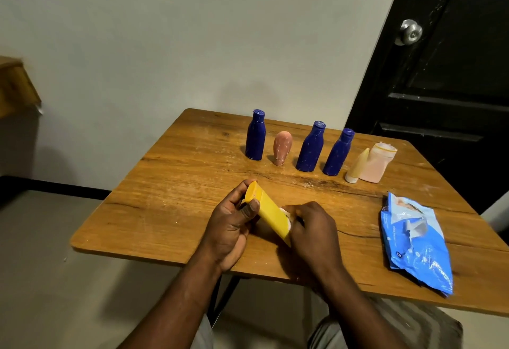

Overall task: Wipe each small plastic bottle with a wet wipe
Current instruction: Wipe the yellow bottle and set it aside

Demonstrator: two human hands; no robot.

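My left hand (230, 227) grips the cap end of a yellow plastic bottle (268, 209), tilted over the wooden table (170, 197). My right hand (309, 228) is curled round the bottle's lower end, pressing a white wet wipe (286, 214) against it; most of the wipe is hidden under the fingers. A row of bottles stands at the back: three dark blue bottles (255, 136) (311, 147) (338, 153), a small pink tube (282, 148), a pale yellow tube (357, 166) and a pale pink bottle (378, 162).
A blue pack of wet wipes (416, 241) lies on the table's right side. A pale wall rises behind the table, and a black door with a metal knob (410, 32) stands at the right. My knees show under the table's near edge.
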